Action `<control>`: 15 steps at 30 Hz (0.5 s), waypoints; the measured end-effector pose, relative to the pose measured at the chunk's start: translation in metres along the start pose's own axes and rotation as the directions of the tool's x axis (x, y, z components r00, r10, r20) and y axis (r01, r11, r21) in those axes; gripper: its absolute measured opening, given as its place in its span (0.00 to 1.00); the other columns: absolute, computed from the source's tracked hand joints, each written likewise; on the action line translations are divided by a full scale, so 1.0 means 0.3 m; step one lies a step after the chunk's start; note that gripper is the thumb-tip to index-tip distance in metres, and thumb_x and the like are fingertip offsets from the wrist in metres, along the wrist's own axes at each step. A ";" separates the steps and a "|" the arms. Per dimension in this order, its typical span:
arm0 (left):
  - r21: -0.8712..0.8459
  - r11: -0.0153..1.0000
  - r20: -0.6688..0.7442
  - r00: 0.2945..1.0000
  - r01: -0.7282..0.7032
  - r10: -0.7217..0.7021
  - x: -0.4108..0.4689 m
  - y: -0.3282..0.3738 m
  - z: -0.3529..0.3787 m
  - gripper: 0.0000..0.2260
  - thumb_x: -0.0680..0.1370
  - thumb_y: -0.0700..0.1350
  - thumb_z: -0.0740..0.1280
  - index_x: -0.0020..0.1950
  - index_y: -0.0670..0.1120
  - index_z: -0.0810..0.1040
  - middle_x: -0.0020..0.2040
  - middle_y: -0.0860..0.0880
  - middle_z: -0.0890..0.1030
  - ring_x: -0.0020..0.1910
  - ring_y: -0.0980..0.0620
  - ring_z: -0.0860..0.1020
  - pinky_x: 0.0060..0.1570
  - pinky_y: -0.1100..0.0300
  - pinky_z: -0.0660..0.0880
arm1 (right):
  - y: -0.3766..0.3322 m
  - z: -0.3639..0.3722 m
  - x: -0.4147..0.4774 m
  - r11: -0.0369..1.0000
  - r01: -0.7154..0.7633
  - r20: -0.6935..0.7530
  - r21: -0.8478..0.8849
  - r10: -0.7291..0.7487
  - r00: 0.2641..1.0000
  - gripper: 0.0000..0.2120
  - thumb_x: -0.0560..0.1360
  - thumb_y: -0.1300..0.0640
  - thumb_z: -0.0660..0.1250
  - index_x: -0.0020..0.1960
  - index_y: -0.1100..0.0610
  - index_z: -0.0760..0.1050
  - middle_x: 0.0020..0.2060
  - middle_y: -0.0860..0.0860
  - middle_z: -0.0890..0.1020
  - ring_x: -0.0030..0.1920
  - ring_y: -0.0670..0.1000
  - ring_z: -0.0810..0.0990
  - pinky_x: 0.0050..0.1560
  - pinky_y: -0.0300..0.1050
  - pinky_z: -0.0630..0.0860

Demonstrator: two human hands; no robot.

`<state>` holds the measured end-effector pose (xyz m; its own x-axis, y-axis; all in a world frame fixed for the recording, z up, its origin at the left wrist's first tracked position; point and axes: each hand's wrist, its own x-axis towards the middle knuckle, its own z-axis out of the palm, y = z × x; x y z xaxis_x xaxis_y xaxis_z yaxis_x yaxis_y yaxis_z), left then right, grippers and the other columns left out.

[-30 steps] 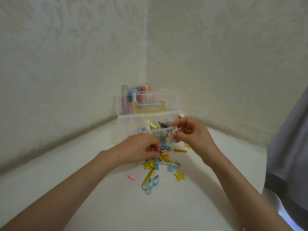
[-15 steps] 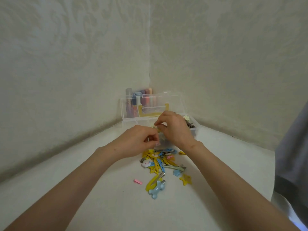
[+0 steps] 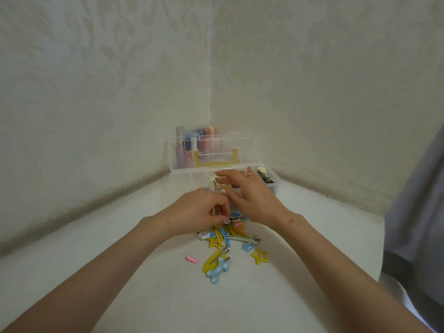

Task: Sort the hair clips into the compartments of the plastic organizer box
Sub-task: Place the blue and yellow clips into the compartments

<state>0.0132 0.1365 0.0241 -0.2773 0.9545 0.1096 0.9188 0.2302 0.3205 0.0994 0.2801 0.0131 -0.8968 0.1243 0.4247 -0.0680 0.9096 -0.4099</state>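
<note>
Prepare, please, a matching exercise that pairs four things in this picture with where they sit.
1. small pink hair clip
2. yellow star-shaped hair clip
3. dark brown hair clips
4. coloured tubes

A. right-end compartment of the clear plastic organizer box
B. alone, left of the clip pile
C. standing behind the box's raised lid
D. at the pile's right edge

Pairs: 1-B, 2-D, 3-A, 4-C

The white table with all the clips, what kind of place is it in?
Probably a room at home: patterned wallpaper meets in a corner, and hair clips lie by a clear organizer box.
</note>
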 end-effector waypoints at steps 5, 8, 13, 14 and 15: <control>0.090 0.993 0.045 0.997 -0.070 0.066 0.002 0.021 0.060 0.08 0.74 0.52 0.67 0.50 0.51 0.76 0.47 0.58 0.74 0.41 0.62 0.69 0.40 0.64 0.68 | 0.028 -0.032 -0.087 0.998 -0.042 -0.330 0.056 0.059 0.942 0.12 0.73 0.60 0.64 0.54 0.51 0.79 0.48 0.39 0.79 0.51 0.42 0.74 0.54 0.38 0.69; 0.118 0.989 0.070 0.994 -0.089 0.081 0.000 0.022 0.085 0.09 0.74 0.53 0.67 0.51 0.52 0.75 0.47 0.58 0.70 0.45 0.60 0.69 0.41 0.63 0.67 | 0.048 -0.036 -0.148 0.986 -0.136 -0.374 0.093 0.162 0.913 0.09 0.73 0.61 0.65 0.49 0.51 0.80 0.44 0.42 0.81 0.42 0.43 0.76 0.47 0.38 0.71; 0.064 0.994 -0.003 0.996 -0.089 0.089 0.002 0.017 0.094 0.05 0.75 0.51 0.66 0.47 0.51 0.75 0.46 0.56 0.72 0.42 0.60 0.71 0.42 0.61 0.70 | 0.037 -0.029 -0.221 0.927 -0.265 -0.056 0.267 0.290 0.956 0.03 0.71 0.53 0.71 0.43 0.45 0.80 0.40 0.43 0.81 0.41 0.42 0.76 0.43 0.34 0.72; 0.029 0.996 -0.047 0.995 -0.083 0.084 0.004 0.015 0.089 0.04 0.75 0.51 0.66 0.45 0.52 0.75 0.44 0.57 0.71 0.40 0.61 0.70 0.40 0.62 0.69 | 0.031 -0.029 -0.229 0.905 -0.281 -0.045 0.319 0.311 0.949 0.02 0.71 0.53 0.71 0.43 0.47 0.81 0.40 0.44 0.81 0.40 0.41 0.75 0.43 0.33 0.71; -0.009 0.997 -0.097 0.992 -0.078 0.077 0.007 0.012 0.083 0.04 0.74 0.51 0.67 0.43 0.52 0.75 0.41 0.58 0.71 0.39 0.62 0.70 0.39 0.64 0.67 | 0.030 -0.032 -0.233 0.887 -0.285 -0.050 0.363 0.324 0.945 0.02 0.71 0.53 0.72 0.44 0.48 0.81 0.41 0.45 0.81 0.40 0.40 0.75 0.42 0.32 0.71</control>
<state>0.0231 0.1441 0.0020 -0.2322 0.9463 0.2249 0.9352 0.1537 0.3190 0.1656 0.2834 -0.0123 -0.8472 0.4321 0.3090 0.0367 0.6278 -0.7775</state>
